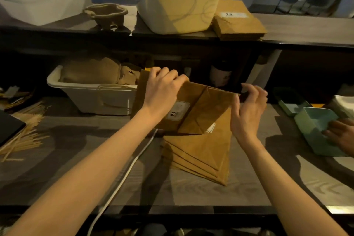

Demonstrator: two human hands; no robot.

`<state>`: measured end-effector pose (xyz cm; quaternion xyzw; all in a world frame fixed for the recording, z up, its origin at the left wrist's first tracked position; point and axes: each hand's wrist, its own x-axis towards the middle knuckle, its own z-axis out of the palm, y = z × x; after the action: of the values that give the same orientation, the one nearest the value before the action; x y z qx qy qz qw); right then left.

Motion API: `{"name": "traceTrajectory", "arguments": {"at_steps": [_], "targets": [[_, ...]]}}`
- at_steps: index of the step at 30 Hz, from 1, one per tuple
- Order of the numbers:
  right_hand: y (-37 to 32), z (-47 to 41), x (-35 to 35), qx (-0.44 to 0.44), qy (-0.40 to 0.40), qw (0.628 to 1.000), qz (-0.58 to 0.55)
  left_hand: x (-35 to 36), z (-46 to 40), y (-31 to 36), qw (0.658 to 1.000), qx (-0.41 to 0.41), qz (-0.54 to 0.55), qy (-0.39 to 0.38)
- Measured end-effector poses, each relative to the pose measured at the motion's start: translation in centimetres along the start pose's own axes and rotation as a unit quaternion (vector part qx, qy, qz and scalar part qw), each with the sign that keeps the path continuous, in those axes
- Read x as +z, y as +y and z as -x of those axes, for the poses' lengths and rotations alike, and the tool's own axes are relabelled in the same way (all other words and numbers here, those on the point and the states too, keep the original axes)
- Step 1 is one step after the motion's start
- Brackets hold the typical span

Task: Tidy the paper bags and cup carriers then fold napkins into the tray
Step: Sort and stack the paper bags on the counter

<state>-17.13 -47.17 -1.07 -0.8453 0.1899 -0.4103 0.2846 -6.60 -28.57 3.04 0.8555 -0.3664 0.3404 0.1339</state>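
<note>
I hold a flat brown paper bag [201, 107] with a white label above the counter. My left hand [162, 88] grips its top left edge. My right hand [249, 109] touches its right edge with fingers spread. Under it a fanned stack of brown paper bags [199, 155] lies on the wooden counter [76, 168]. A pulp cup carrier [106, 14] stands on the upper shelf, beside a big bin [182, 0] of bags and another bag stack [237, 21]. A white bin [95, 92] on the counter holds more brown carriers.
A green tray [314, 130] sits at the right, with another person's hand [341, 136] on it. Wooden stir sticks [24, 132] lie scattered at the left. A white cable [130, 166] runs across the counter. A white container [42, 0] sits upper left.
</note>
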Motion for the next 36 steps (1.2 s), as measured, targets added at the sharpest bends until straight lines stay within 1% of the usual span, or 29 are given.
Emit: {"name": "traceTrajectory", "arguments": {"at_steps": [1, 3, 5, 6, 8, 11, 14, 16, 18, 19, 22, 24, 25, 26, 27, 29, 30, 32, 34, 36], "targets": [[-0.9, -0.4, -0.5, -0.055, -0.018, 0.998, 0.025, 0.0, -0.2, 0.5, 0.999, 0.03, 0.006, 0.01], [-2.2, -1.3, -1.0, -0.161, -0.071, 0.98, 0.096, 0.0, -0.6, 1.4, 0.996, 0.08, 0.017, 0.025], [-2.8, -1.7, -1.1, -0.231, -0.115, 0.955, 0.143, -0.1, -1.0, 2.1, 0.992, 0.114, 0.026, 0.036], [-2.8, -1.7, -1.1, -0.246, -0.125, 0.949, 0.151, 0.0, -1.2, 2.4, 0.991, 0.126, 0.03, 0.043], [-2.3, -1.7, -1.3, -0.235, -0.139, 0.95, 0.15, 0.4, -1.5, 2.8, 0.988, 0.139, 0.042, 0.056], [-1.1, -1.6, -1.9, -0.164, -0.145, 0.969, 0.12, 0.9, -1.6, 3.4, 0.987, 0.129, 0.079, 0.052], [-0.2, -1.7, -2.6, -0.092, -0.119, 0.986, 0.075, 1.5, -1.0, 3.8, 0.987, 0.112, 0.117, 0.021], [0.8, -1.8, -2.9, -0.029, -0.094, 0.994, 0.05, 2.0, -0.5, 3.7, 0.985, 0.087, 0.146, -0.01], [1.9, -1.9, -3.0, 0.052, -0.077, 0.996, 0.008, 2.8, 0.2, 3.4, 0.981, 0.031, 0.18, -0.066], [2.4, -1.8, -2.9, 0.086, -0.073, 0.994, -0.01, 3.2, 0.6, 3.3, 0.976, -0.008, 0.197, -0.094], [4.2, -0.5, -1.8, 0.174, -0.081, 0.98, -0.042, 5.0, 1.7, 2.9, 0.952, -0.111, 0.247, -0.145], [5.6, 1.1, -0.2, 0.27, -0.086, 0.956, -0.071, 6.4, 2.6, 2.6, 0.94, -0.15, 0.248, -0.18], [6.4, 2.0, 0.7, 0.323, -0.087, 0.938, -0.09, 7.2, 3.1, 2.4, 0.933, -0.174, 0.244, -0.2], [7.0, 2.8, 1.6, 0.371, -0.088, 0.918, -0.106, 8.0, 3.5, 2.1, 0.92, -0.207, 0.247, -0.224], [7.7, 3.5, 2.5, 0.409, -0.09, 0.901, -0.115, 8.7, 3.8, 2.0, 0.898, -0.251, 0.265, -0.246], [8.7, 4.6, 3.9, 0.464, -0.098, 0.873, -0.11, 9.8, 4.5, 1.6, 0.841, -0.343, 0.317, -0.274], [9.2, 4.9, 4.4, 0.484, -0.106, 0.863, -0.097, 10.3, 4.9, 1.5, 0.82, -0.377, 0.326, -0.283], [10.0, 5.5, 5.1, 0.499, -0.14, 0.854, -0.047, 11.2, 5.6, 1.2, 0.784, -0.433, 0.327, -0.301], [10.7, 5.6, 5.4, 0.49, -0.185, 0.852, 0.024, 12.1, 6.4, 0.8, 0.741, -0.486, 0.334, -0.32], [10.9, 5.4, 5.7, 0.476, -0.222, 0.847, 0.074, 12.9, 7.1, 0.6, 0.697, -0.519, 0.353, -0.346]]}}
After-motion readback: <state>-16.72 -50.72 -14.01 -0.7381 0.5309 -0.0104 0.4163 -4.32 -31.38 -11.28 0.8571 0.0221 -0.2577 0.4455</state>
